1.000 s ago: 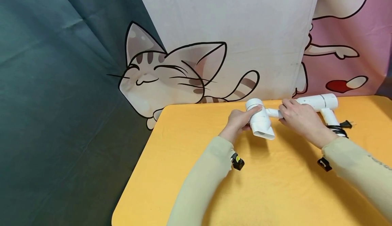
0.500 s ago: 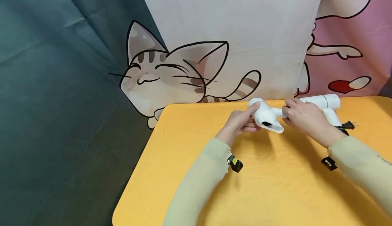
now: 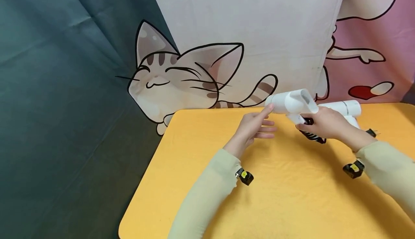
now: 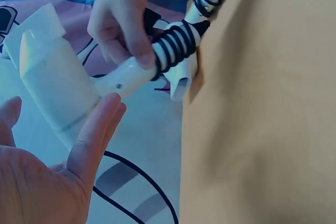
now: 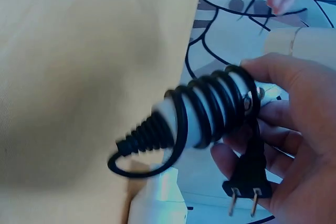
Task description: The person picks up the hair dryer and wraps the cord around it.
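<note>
A white hair dryer (image 3: 285, 103) is held above the far side of the table, its flat nozzle (image 3: 308, 100) turned to the right. My right hand (image 3: 329, 123) grips its handle, which has a black cord (image 5: 210, 103) wound round it. The two-pin plug (image 5: 248, 176) hangs by the fingers of that hand in the right wrist view. My left hand (image 3: 250, 128) is at the dryer's rear end with fingers spread and straight. Its thumb overlaps the barrel in the head view; I cannot tell whether it touches.
A second white hair dryer (image 3: 345, 108) lies at the table's back right, partly behind my right hand, its plug (image 3: 370, 133) beside it. The yellow table (image 3: 291, 195) ends at a printed cat curtain (image 3: 194, 77). A dark curtain (image 3: 65, 123) hangs to the left.
The dryer has turned, so its nozzle swings from facing me to the upper right. My left hand's fingers have come off it, and my right hand has shifted its hold on the handle.
</note>
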### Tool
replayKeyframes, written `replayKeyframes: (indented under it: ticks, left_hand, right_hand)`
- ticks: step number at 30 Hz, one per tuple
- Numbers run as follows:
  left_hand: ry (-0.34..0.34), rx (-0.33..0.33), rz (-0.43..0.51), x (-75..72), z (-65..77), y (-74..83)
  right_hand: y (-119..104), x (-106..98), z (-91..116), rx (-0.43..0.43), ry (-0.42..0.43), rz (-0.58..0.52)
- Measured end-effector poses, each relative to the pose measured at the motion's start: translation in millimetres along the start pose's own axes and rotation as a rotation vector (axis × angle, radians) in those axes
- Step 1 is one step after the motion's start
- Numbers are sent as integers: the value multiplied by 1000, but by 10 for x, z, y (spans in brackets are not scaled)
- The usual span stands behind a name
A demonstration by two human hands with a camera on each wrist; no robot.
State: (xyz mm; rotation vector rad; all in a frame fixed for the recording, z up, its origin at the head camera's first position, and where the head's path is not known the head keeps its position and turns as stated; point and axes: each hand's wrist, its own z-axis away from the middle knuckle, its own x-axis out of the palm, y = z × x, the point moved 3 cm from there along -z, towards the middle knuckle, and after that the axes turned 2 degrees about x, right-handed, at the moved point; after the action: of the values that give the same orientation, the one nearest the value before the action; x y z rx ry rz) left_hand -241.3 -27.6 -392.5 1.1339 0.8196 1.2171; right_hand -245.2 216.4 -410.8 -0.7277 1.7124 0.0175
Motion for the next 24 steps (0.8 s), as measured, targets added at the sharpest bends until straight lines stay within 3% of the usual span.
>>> replayKeyframes:
  ticks: [5, 11, 14, 18, 24]
  left_hand:
    - [-15, 29, -69, -99, 55, -50]
    - [-38, 31, -130, -275, 102, -147]
    - [-40, 30, -163, -378, 112, -201]
    - [-17, 43, -211, -520, 128, -262]
    - [-7, 76, -353, -710, 163, -343]
  right_hand:
    - [13, -16, -17, 13, -20, -164]
    - [83, 3, -25, 248, -189, -397]
    - [148, 49, -29, 326, -237, -513]
    - [231, 111, -29, 368, -276, -618]
    - [313, 228, -31, 359, -345, -736]
